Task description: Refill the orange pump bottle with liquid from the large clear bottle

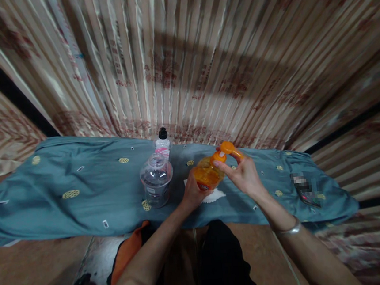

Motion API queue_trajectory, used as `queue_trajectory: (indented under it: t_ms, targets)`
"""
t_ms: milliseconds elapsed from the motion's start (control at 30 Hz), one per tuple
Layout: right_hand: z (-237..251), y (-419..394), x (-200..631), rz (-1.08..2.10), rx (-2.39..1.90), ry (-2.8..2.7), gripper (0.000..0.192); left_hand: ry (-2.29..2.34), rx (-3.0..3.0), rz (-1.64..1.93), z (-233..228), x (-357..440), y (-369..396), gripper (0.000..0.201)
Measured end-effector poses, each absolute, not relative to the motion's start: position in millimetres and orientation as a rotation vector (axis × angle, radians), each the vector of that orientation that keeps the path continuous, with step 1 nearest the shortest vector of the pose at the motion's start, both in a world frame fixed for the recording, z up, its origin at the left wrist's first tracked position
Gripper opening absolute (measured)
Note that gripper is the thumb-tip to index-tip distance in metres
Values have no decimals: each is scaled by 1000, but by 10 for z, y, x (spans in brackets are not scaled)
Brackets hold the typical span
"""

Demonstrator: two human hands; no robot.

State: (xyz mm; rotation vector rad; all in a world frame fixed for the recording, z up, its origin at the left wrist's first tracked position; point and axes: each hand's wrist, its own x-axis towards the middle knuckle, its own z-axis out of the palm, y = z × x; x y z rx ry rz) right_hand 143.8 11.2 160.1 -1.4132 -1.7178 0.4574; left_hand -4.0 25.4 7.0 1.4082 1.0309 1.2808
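Note:
My left hand (192, 191) grips the body of an orange plastic bottle (206, 175), which leans away from me over a blue-green cloth (81, 187). My right hand (244, 173) pinches the bottle's orange flip cap (226, 150), which stands hinged open above the neck. Just left of the bottle stands a clear lidded plastic jar (156, 180). Behind the jar is a small clear bottle with a black cap (162, 143).
The blue-green cloth covers a low surface and hangs over its front edge. A striped patterned curtain (203, 61) hangs close behind. A dark flat object (305, 189) lies on the cloth at the right. An orange cloth (129, 250) rests by my knees.

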Motion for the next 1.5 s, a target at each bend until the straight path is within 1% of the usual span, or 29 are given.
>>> queue_trajectory:
  t_ms: [67, 167, 233, 300, 367, 500, 567, 633, 667, 733, 767, 800, 867, 933, 1000, 1067, 1100, 1133, 1167, 1233, 1300, 1367, 1433, 1500]
  targets:
    - [1566, 79, 1399, 397, -1433, -1654, 59, 1032, 1413, 1274, 71, -42, 246, 86]
    - [1635, 91, 1465, 532, -1342, -1750, 67, 1038, 1417, 1280, 70, -44, 234, 89]
    - [1710, 128, 1546, 688, -1246, -1883, 61, 1039, 1417, 1287, 69, -40, 233, 90]
    - [1747, 160, 1586, 736, -1217, -1969, 50, 1033, 1418, 1289, 68, -34, 237, 89]
    - [1719, 167, 1558, 619, -1271, -1926, 48, 1027, 1420, 1287, 71, -29, 244, 87]
    - [1590, 122, 1421, 340, -1417, -1716, 55, 1029, 1424, 1282, 81, -34, 246, 85]
    - [1591, 113, 1421, 322, -1427, -1733, 63, 1023, 1431, 1280, 84, -42, 239, 85]
    - [1654, 130, 1485, 418, -1377, -1827, 69, 1018, 1436, 1282, 81, -49, 235, 85]
    - [1697, 146, 1529, 502, -1337, -1892, 68, 1017, 1437, 1286, 77, -51, 234, 86]
    - [1768, 177, 1601, 670, -1256, -2018, 56, 1018, 1434, 1295, 66, -52, 236, 89]
    - [1784, 186, 1616, 705, -1240, -2049, 51, 1017, 1433, 1299, 59, -51, 239, 89]
    - [1782, 188, 1614, 688, -1250, -2044, 47, 1015, 1432, 1300, 51, -50, 242, 89]
    - [1734, 173, 1568, 532, -1328, -1945, 47, 1009, 1433, 1297, 36, -48, 249, 87]
    - [1667, 147, 1509, 370, -1399, -1842, 50, 1002, 1433, 1290, 23, -50, 253, 86]
    - [1637, 138, 1489, 321, -1427, -1823, 58, 1000, 1433, 1285, 16, -53, 255, 88]
    - [1665, 157, 1523, 408, -1402, -1869, 70, 1000, 1433, 1286, 15, -56, 255, 90]
    - [1693, 174, 1553, 493, -1368, -1908, 73, 1000, 1434, 1287, 17, -56, 255, 91]
    - [1724, 192, 1581, 588, -1324, -1951, 70, 999, 1434, 1288, 20, -55, 256, 91]
    - [1750, 207, 1601, 671, -1280, -1995, 64, 998, 1434, 1290, 24, -53, 257, 91]
    - [1770, 220, 1598, 723, -1244, -2043, 51, 997, 1430, 1291, 29, -49, 259, 90]
    - [1736, 201, 1537, 591, -1298, -1996, 46, 998, 1424, 1291, 31, -47, 260, 90]
    - [1673, 163, 1455, 400, -1378, -1883, 48, 998, 1420, 1286, 36, -51, 256, 89]
    - [1629, 132, 1406, 288, -1434, -1806, 55, 994, 1422, 1280, 45, -60, 248, 87]
    - [1635, 126, 1422, 306, -1438, -1817, 64, 990, 1425, 1280, 61, -68, 239, 87]
